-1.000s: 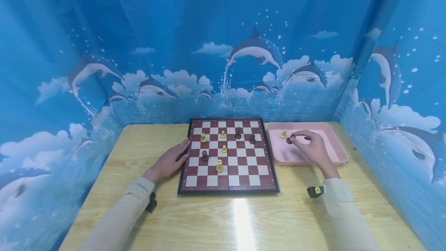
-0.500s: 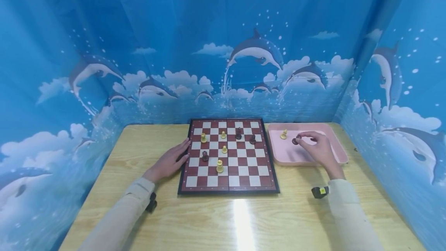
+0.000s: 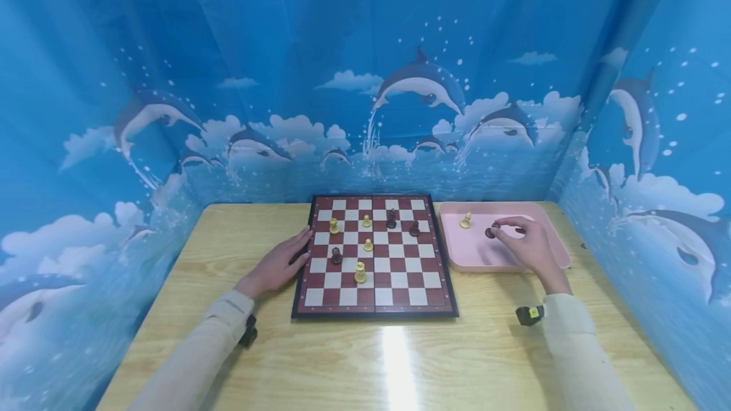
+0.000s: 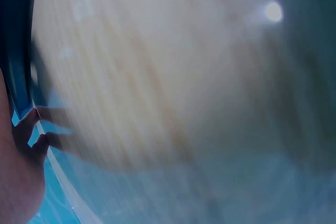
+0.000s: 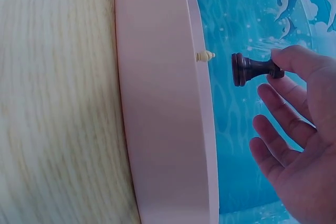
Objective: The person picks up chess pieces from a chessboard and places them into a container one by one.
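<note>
Rightward by a little, the right hand [image 3: 528,247] has shifted over the pink tray [image 3: 469,254], taking the dark chess piece [image 5: 254,68] farther from the light chess piece [image 3: 466,221] near the tray's left end. Its thumb and index finger pinch the dark piece by the top, base down, while its other fingers are loosely bent and spread apart. At the other side, the left hand [image 3: 280,263] has stayed put, its fingers extended and touching the left edge of the chessboard [image 3: 407,297]. Four light pieces and three dark ones stand on the board's squares, unmoved. Board and tray lie side by side on the wooden table [image 3: 320,360], before a blue dolphin curtain [image 3: 320,30].
</note>
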Demonstrator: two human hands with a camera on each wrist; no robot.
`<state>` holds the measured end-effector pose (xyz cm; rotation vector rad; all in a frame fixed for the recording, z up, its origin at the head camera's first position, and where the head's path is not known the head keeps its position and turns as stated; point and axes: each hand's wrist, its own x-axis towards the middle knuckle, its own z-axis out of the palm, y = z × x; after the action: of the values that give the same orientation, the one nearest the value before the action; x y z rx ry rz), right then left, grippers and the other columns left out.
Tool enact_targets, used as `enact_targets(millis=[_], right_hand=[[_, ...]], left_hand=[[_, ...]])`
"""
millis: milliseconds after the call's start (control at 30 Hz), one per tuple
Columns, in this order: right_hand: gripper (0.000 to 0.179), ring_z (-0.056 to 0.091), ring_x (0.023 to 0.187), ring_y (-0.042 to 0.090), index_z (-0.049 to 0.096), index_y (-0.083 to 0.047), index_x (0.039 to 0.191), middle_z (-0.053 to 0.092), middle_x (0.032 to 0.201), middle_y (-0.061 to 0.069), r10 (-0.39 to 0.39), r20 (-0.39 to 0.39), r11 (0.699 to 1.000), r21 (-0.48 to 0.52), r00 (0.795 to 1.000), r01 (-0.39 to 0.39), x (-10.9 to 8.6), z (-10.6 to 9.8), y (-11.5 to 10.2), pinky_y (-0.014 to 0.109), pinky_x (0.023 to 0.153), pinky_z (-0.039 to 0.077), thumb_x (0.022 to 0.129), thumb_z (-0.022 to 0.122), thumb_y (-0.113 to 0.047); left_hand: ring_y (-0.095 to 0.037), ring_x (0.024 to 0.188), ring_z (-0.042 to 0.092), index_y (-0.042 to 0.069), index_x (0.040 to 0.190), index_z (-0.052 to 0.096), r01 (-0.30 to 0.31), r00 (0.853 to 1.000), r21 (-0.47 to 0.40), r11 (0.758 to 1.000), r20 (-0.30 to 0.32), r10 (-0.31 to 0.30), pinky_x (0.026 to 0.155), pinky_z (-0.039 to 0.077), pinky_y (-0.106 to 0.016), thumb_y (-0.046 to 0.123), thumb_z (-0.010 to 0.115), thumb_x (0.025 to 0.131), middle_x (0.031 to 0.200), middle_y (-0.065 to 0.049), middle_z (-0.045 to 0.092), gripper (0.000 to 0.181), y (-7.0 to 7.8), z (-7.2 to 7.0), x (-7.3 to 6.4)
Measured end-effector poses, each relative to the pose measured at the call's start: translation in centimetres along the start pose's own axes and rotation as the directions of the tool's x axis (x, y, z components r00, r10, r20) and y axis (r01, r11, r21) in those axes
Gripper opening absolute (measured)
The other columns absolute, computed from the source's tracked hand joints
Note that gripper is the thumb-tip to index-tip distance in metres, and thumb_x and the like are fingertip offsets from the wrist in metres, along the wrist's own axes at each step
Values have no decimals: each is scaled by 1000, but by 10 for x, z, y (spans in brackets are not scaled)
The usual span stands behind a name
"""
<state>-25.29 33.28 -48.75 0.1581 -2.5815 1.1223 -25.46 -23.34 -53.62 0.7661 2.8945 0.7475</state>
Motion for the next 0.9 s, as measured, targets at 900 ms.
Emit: enact_targets(millis=[900], right_hand=[[28, 60, 114, 38, 74, 3, 108, 71, 116, 24, 63, 36, 998, -24, 997, -62, 4, -4, 12, 53, 98, 45, 96, 72, -23]], left_hand=[[-38, 152, 28, 9, 162, 22, -2, 1000, 4, 1000, -9, 2, 124, 26, -56, 40, 38, 111, 169, -12, 19, 62, -1, 1, 1]])
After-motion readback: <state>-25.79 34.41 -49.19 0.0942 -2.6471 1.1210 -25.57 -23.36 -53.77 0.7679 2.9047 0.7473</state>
